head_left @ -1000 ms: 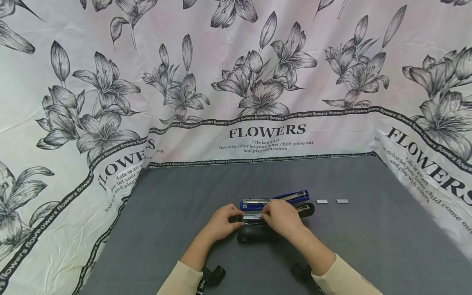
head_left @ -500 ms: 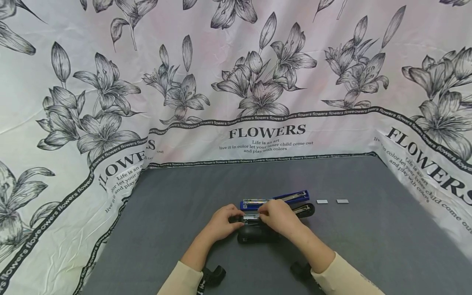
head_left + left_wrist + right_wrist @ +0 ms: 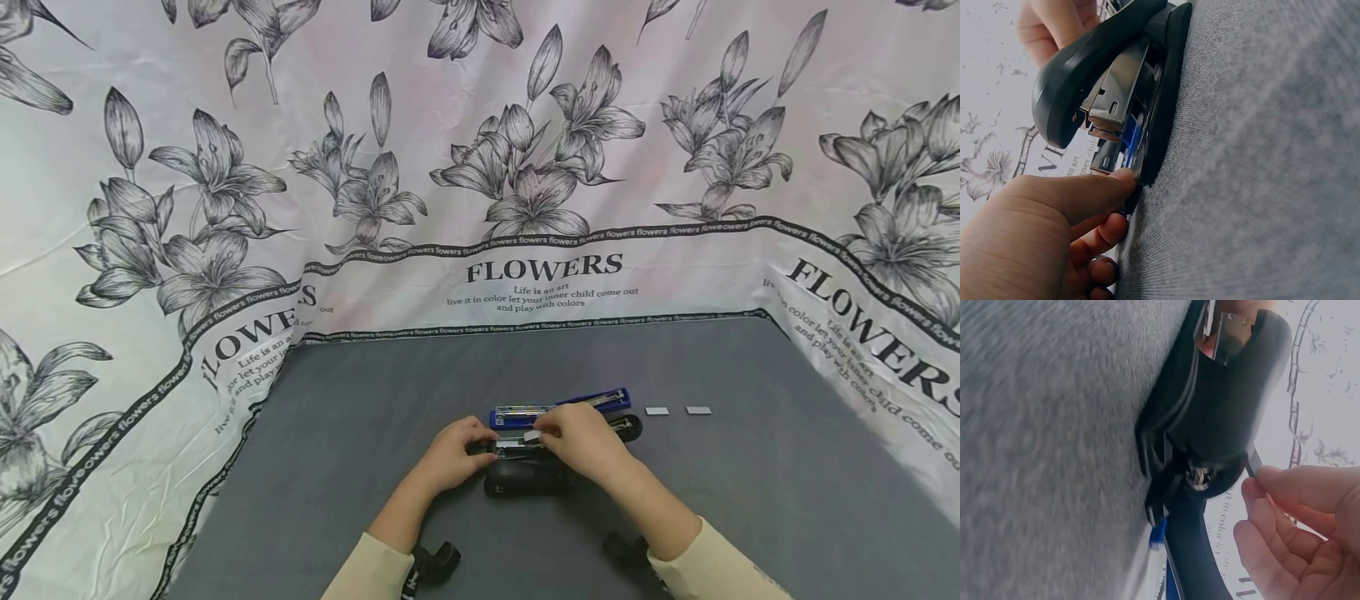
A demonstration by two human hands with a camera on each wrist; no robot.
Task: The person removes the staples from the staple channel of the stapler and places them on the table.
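In the head view, my left hand [image 3: 456, 454] grips the left end of an opened black stapler [image 3: 626, 427], thumb toward me and fingers behind. My right hand [image 3: 585, 437] pinches a small silvery staple strip [image 3: 532, 436] just above that stapler's metal channel [image 3: 512, 446]. A second black stapler [image 3: 527, 479] lies folded together nearest me; its steel magazine [image 3: 1119, 81] shows in the left wrist view. Behind both, a blue stapler [image 3: 517, 415] lies opened out, partly covered by my right hand. The right wrist view shows the strip only as a dark sliver between thumb and finger.
Two more staple strips, one nearer [image 3: 657, 411] and one farther right [image 3: 698, 410], lie on the grey cloth [image 3: 375, 383]. Flower-printed fabric [image 3: 540, 283] rises as a wall behind and at both sides.
My right hand first slid slightly left along the channel, then moved back right and up, and the staple strip now shows at its fingertips. The left hand stays in place.
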